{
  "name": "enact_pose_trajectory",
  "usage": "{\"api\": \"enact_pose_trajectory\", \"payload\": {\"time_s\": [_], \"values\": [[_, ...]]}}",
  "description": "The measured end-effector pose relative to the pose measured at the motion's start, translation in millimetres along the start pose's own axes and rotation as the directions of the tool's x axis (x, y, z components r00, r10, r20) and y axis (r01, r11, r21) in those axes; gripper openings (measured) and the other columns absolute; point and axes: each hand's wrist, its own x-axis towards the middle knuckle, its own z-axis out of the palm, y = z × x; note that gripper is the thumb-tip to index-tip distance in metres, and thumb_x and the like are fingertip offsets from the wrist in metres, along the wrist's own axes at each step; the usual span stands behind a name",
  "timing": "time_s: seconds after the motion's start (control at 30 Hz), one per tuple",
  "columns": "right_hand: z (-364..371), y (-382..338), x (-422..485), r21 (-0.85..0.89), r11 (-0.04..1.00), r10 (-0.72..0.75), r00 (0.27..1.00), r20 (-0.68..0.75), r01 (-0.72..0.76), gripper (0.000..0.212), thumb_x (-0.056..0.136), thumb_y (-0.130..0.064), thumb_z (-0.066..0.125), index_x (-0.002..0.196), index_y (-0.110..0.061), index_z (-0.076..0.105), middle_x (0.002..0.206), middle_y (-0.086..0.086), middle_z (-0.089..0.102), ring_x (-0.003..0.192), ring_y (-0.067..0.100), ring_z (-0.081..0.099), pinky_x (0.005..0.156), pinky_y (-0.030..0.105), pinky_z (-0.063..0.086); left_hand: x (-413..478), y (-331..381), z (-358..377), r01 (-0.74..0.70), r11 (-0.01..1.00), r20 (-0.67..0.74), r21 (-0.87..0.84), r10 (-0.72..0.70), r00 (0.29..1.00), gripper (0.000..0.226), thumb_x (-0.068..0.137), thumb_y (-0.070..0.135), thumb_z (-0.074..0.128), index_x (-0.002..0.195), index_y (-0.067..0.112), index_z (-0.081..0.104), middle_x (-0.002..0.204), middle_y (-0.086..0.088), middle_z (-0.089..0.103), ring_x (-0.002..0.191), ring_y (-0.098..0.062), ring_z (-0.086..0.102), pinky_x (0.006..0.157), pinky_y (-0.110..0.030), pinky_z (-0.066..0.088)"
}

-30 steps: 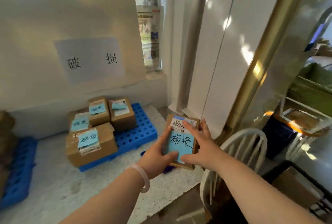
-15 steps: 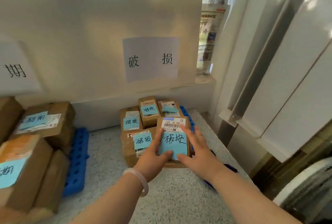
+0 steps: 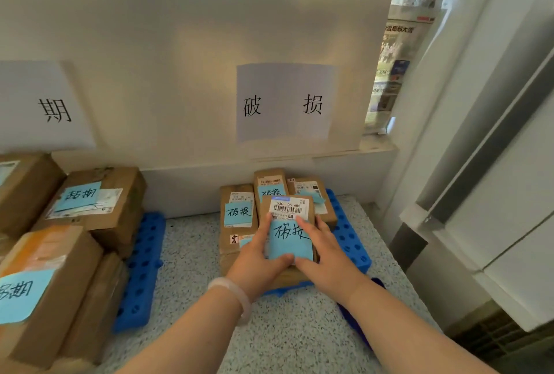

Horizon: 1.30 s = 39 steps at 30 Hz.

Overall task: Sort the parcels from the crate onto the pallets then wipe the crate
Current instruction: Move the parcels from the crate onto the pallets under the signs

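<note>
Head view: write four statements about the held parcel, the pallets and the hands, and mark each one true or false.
1. The left hand and the right hand both hold the parcel with the blue note. True.
2. That parcel is at the left-side pallet. False: it is at the right blue pallet, below the 破损 wall sign.
3. The stacked parcels on the right blue pallet carry blue notes too. True.
4. A bracelet sits on the right wrist. False: the white bracelet is on the left wrist.
</note>
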Motion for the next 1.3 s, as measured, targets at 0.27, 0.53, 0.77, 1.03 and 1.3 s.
{"api": "enact_pose_trajectory", "payload": {"time_s": [0.27, 0.53, 0.77, 1.03, 1.3], "values": [[-62, 35, 42, 0.094, 0.995, 0.058, 0.991, -0.117, -0.047, 0.063, 0.098, -0.011, 0.052, 0.141, -0.05, 0.029, 0.162, -0.015, 0.005, 0.143, 0.005, 0.015, 0.115, 0.026, 0.03, 79, 34, 51, 0.003, 0.995, 0.001, 0.104, -0.003, 1.0, 0.094, 0.087, 0.036, 0.07, 0.15, 0.05, 0.002, 0.138, -0.001, 0.045, 0.114, -0.016, 0.055, 0.099, -0.037, 0.05], [-95, 87, 39, 0.123, 0.982, 0.153, 0.985, -0.082, -0.142, 0.061, 0.098, -0.007, 0.049, 0.139, -0.048, 0.031, 0.156, -0.02, 0.008, 0.135, 0.005, 0.024, 0.09, 0.007, 0.043, 102, 21, 120, 0.097, 0.987, 0.008, 0.129, -0.099, 0.995, 0.097, 0.085, 0.048, 0.068, 0.145, 0.059, -0.007, 0.134, 0.0, 0.043, 0.109, -0.014, 0.054, 0.094, -0.037, 0.053], [-77, 113, 16, 0.153, 0.982, 0.132, 0.985, -0.109, -0.115, 0.071, 0.094, -0.005, 0.049, 0.131, -0.063, 0.031, 0.156, -0.029, 0.005, 0.143, 0.004, 0.017, 0.105, 0.033, 0.047, 75, 5, 143, 0.087, 0.976, -0.022, 0.199, -0.085, 0.996, 0.093, 0.091, 0.044, 0.063, 0.147, 0.053, -0.01, 0.132, 0.0, 0.037, 0.103, -0.003, 0.041, 0.088, -0.015, 0.036], [-65, 124, 5, 0.059, 0.983, 0.172, 0.985, 0.005, -0.172, 0.065, 0.097, -0.009, 0.047, 0.141, -0.053, 0.028, 0.158, -0.024, 0.001, 0.135, -0.004, 0.014, 0.101, 0.014, 0.037, 63, -22, 153, 0.185, 0.974, -0.026, 0.133, -0.184, 0.983, 0.093, 0.088, 0.047, 0.065, 0.144, 0.058, -0.009, 0.131, 0.001, 0.039, 0.106, -0.005, 0.047, 0.096, -0.023, 0.044], [-48, 145, 28, 0.091, 0.955, 0.273, 0.956, 0.109, -0.283, 0.064, 0.096, -0.007, 0.049, 0.146, -0.044, 0.03, 0.162, -0.011, 0.004, 0.134, 0.0, 0.015, 0.104, 0.018, 0.026, 82, -45, 152, 0.322, 0.943, -0.03, 0.081, -0.321, 0.947, 0.094, 0.09, 0.04, 0.065, 0.147, 0.055, -0.008, 0.132, -0.001, 0.047, 0.102, -0.015, 0.059, 0.083, -0.035, 0.057]]}}
